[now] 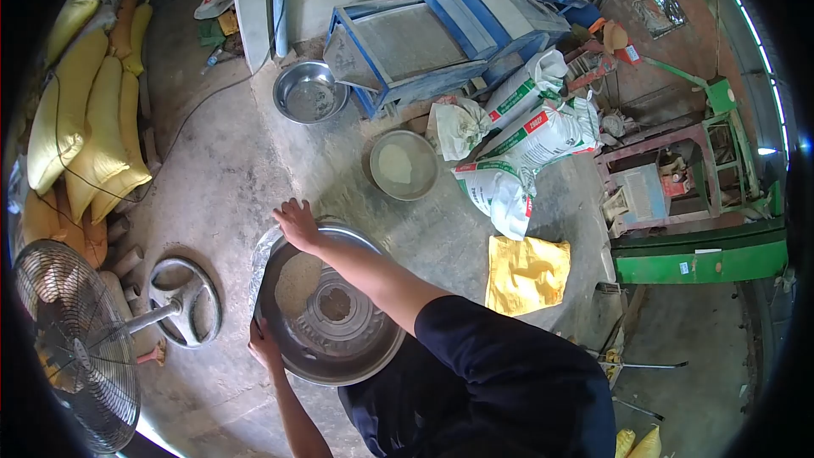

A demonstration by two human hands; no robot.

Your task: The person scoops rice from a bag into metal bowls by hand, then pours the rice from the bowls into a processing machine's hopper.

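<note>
Floor point(254, 161): bare concrete, dusty; everything stood on it.
Blue machine point(441, 34): at the far wall, chute sloping toward me; well apart from my hands.
Yellow sacks point(85, 119): stacked along my left side.
Fan point(72, 343): lying at my near left, its round base just beside the basin.
White sacks point(517, 144): heaped to the right of the small bowls, one with its mouth open.
Yellow bag point(526, 271): flat on the floor, just right of my right arm.
Basin point(331, 305): large metal pan directly before me, tilted toward my left; a drift of pale grain point(297, 280) lay against its far-left wall; a sheet of clear plastic showed under that rim.
Far bowls: one empty steel bowl point(310, 91) near the machine; one shallow bowl point(404, 164) holding pale meal.
Right hand point(297, 222): arm stretched forward across the basin, fingers curled shut over the far rim.
Left hand point(264, 343): forearm coming up from below, fingers clamped on the near-left rim.
Handling note: I judged both grips should stay firm and opposite; the tilt kept gentle, so the grain gathered without spilling over the low edge.
</note>
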